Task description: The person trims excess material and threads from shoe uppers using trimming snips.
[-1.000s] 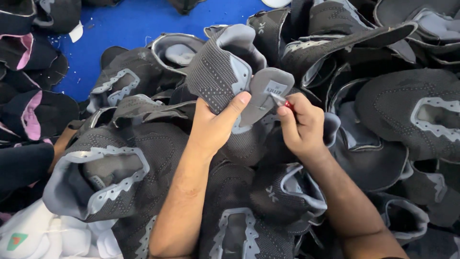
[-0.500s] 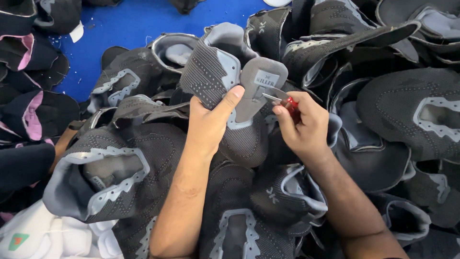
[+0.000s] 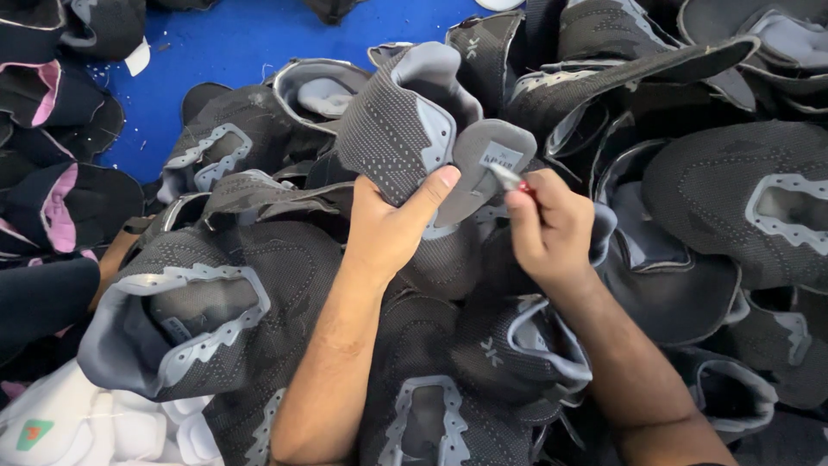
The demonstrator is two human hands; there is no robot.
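A grey knit shoe upper (image 3: pixel 405 129) is clasped by the left hand (image 3: pixel 392 229), its tongue (image 3: pixel 483 164) met by small snips (image 3: pixel 509 179) pinched in the right hand (image 3: pixel 552 229), above heaped uppers (image 3: pixel 259 285) on a blue surface (image 3: pixel 233 43).

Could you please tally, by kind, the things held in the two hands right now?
Dark grey knit shoe upper with a light grey tongue, in the left hand: 1
Small red-and-silver tool, in the right hand: 1
Total: 2
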